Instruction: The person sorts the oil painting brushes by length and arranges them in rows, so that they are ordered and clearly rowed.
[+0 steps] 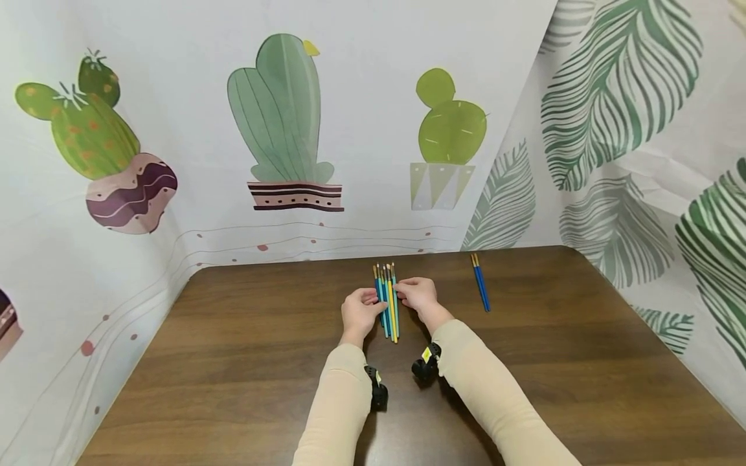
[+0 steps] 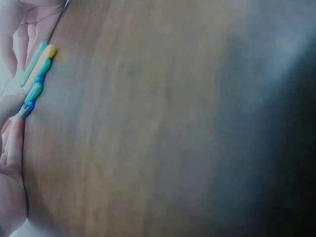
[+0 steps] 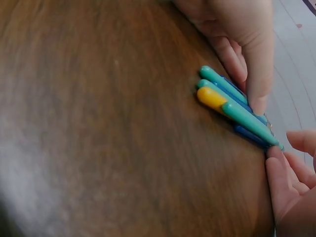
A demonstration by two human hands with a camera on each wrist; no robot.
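A bunch of slim paintbrushes [image 1: 387,310] lies on the brown table, bristles toward the back edge, with blue, teal and yellow handles. My left hand [image 1: 361,313] holds the bunch from the left, thumb across the top of the handles and fingers along the side. At the right side, my right hand [image 1: 417,295] touches the outer teal brush with its fingertips. In the right wrist view the right hand [image 3: 295,185] has its thumb raised apart from its fingers. The rounded handle ends, including a yellow handle [image 3: 211,98], show at uneven lengths there.
Two blue paintbrushes [image 1: 481,285] lie side by side near the back right of the wooden table [image 1: 245,362]. Behind the table's back edge hangs a white cloth [image 1: 373,129] printed with cacti and leaves. Small black cameras sit on both wrists.
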